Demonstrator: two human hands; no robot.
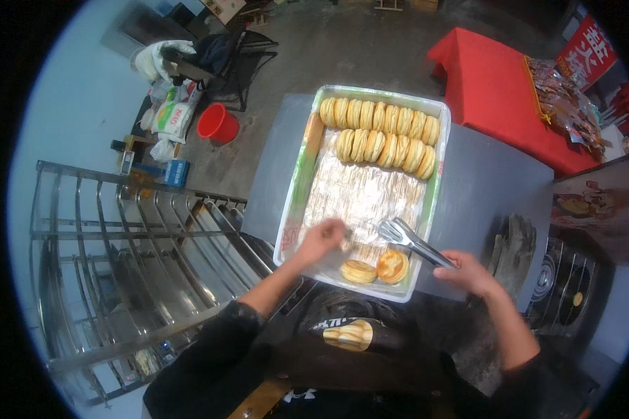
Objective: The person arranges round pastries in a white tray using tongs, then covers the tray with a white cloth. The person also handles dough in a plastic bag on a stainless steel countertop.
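A large white tray (435, 202) with green-patterned edges lies in front of me. At its far end, two rows of round golden flatbreads (384, 148) stand on edge, packed side by side. Two more flatbreads rest near the front edge: one pale flatbread (358, 272) and one browner, tilted flatbread (393, 266). My right hand (468, 272) is closed around the handle end of metal tongs (414, 241), whose jaws hang over the tray above the browner flatbread. Over the tray's left front, my left hand (323, 241) has its fingers curled together; what they hold, if anything, is unclear.
The tray sits on a grey table (493, 199). A metal rack (129, 258) with slanted trays stands at left, near a red bucket (218, 124). At far right is a red-covered table (493, 98) with packages. Dark gloves (514, 244) lie by the right edge.
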